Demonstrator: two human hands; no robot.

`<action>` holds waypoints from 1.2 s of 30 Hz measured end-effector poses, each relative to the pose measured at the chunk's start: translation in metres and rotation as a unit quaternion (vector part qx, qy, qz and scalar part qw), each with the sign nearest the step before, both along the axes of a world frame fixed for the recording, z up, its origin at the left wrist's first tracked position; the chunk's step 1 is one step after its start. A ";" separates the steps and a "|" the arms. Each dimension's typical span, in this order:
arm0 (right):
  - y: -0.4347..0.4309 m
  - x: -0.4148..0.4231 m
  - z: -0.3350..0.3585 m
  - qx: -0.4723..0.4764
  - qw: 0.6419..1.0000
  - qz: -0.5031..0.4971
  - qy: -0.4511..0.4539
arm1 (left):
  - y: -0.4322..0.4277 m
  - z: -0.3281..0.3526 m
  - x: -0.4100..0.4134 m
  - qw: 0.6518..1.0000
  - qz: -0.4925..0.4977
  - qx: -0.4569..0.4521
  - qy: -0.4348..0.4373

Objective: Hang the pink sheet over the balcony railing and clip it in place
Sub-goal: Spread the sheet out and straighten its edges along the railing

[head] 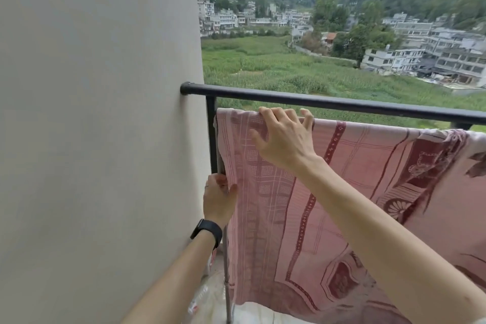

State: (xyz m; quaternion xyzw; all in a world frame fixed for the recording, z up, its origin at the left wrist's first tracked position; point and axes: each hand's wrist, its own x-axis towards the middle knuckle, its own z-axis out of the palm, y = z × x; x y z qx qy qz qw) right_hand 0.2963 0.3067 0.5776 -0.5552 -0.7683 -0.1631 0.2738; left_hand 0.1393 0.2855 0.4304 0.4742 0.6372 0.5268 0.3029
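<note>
Balcony, daylight. Plain wall on the left, fields and houses far beyond.

- Pink sheet: already draped over a bar on the near side of, and just below, the black railing. The top fold runs from beside the railing's left post off to the right edge of the view. The patterned near side hangs down toward the floor. Which bar carries it is hidden by the cloth. A silver pole shows at the sheet's left edge.
- Left hand: low, close to the wall, fingers curled round the sheet's left edge. It may also be touching the pole; I cannot tell. Black wristband on that wrist.
- Right hand: higher and farther, fingers spread and fairly straight, resting on the top fold near the left corner. It grips nothing.
- The two hands are well apart, one above the other.

Step in hand, as I judge it: squaring and smoothing the left end, with the edge pulled straight while the fold is pressed flat. The hanging looks largely done, but the right end bunches up.

No clips are in view, so the clipping is not begun. The next move calls for a clip, one hand keeping the fold pinned at the corner while the other fits it.
</note>
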 end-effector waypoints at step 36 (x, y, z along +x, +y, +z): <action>-0.002 0.042 0.014 -0.062 0.998 -0.015 -0.023 | 0.056 0.114 -0.083 0.965 -0.087 0.089 -0.229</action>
